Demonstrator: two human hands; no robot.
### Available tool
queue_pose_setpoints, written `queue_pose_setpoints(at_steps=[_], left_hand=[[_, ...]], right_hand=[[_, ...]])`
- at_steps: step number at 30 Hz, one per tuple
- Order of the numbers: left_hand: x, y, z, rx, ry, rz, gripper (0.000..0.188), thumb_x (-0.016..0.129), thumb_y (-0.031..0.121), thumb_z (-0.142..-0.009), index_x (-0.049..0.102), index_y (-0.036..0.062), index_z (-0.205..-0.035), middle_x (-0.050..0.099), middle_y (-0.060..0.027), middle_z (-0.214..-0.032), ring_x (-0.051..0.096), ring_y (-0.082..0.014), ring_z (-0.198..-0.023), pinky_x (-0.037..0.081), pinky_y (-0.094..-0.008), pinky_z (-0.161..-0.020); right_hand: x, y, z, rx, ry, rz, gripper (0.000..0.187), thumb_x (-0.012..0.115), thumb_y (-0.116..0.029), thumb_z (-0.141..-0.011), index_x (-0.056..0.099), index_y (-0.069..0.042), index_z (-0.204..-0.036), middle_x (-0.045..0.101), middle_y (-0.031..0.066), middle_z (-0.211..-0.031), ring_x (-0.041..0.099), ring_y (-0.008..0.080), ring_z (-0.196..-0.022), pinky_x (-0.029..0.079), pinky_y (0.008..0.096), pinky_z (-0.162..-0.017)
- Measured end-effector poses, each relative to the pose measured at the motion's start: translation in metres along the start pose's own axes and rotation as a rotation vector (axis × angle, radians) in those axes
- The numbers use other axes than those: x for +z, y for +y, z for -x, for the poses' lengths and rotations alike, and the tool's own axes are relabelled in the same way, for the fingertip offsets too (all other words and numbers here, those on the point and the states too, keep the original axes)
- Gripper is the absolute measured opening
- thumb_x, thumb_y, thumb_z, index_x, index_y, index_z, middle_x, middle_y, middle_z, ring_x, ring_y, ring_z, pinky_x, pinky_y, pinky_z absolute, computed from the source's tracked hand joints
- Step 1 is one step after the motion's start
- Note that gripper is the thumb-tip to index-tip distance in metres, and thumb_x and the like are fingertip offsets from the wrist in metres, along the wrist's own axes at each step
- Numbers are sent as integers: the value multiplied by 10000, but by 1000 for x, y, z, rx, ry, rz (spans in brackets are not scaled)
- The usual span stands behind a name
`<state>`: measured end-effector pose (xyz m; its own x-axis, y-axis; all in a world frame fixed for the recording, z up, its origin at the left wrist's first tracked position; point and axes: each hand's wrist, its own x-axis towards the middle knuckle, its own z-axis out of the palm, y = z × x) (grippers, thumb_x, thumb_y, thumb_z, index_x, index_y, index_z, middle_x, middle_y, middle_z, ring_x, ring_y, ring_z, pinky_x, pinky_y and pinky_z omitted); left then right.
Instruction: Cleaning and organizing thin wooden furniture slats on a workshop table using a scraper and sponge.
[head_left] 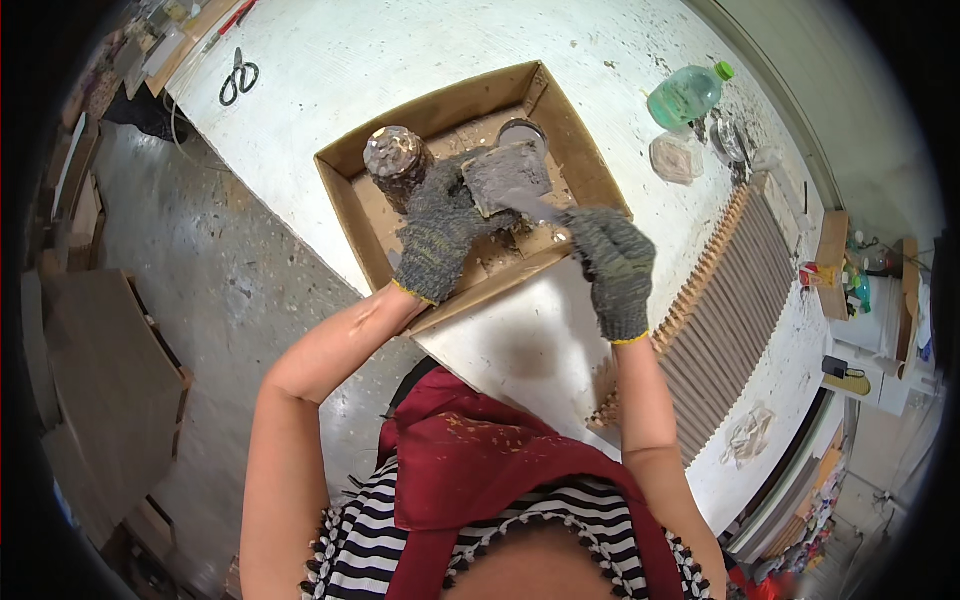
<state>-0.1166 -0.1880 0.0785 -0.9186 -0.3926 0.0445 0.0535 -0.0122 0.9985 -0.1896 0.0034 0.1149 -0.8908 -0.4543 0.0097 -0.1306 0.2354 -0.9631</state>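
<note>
In my left hand [438, 235], in a dark grey knitted glove, is a grey, roughly four-sided slab [508, 172] with a smeared surface. My right hand [615, 265], gloved the same way, is closed round a tool with a flat metal blade [530, 206], which looks like a putty knife; the blade lies against the slab's near edge. Both hands work over a shallow cardboard box [350, 205]. Inside it, a crusted brown cylindrical container [396, 160] stands left of the slab. A round dark-rimmed container [523, 130] shows partly behind the slab.
The box sits on a white table [310, 130]. Scissors [239, 78] lie at the far left. On the right are a green-capped bottle [688, 95], a clear plastic cup [674, 159], a roll of tape [728, 140] and a row of thin grey-brown strips [735, 310].
</note>
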Motion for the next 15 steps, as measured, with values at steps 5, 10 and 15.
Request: queue_pose_setpoints(at_steps=[5, 10, 15], left_hand=[[-1, 7, 0, -48, -10, -87, 460, 677, 87, -856, 518, -5, -1277, 608, -117, -1203, 574, -212, -1096, 463, -332, -976], [-2, 3, -7, -56, -31, -22, 574, 815, 149, -747, 542, -3, -1229, 619, -112, -1154, 588, -197, -1046, 492, -325, -918], [1, -2, -10, -110, -49, 3, 618, 844, 193, -704, 557, 0, -1216, 632, -111, -1116, 598, -200, -1017, 497, -329, -903]], right_hand=[[6, 5, -5, 46, -50, -34, 180, 642, -138, -899, 721, -3, -989, 643, 16, -817, 515, 63, -590, 410, 214, -494], [-11, 4, -9, -5, 27, 101, 166, 635, -89, -892, 709, -9, -1017, 696, 77, -889, 617, 137, -726, 507, 274, -694], [0, 0, -9, -576, 116, 521, 248, 657, -68, -826, 709, -86, -1067, 682, 77, -869, 623, 205, -733, 512, 342, -656]])
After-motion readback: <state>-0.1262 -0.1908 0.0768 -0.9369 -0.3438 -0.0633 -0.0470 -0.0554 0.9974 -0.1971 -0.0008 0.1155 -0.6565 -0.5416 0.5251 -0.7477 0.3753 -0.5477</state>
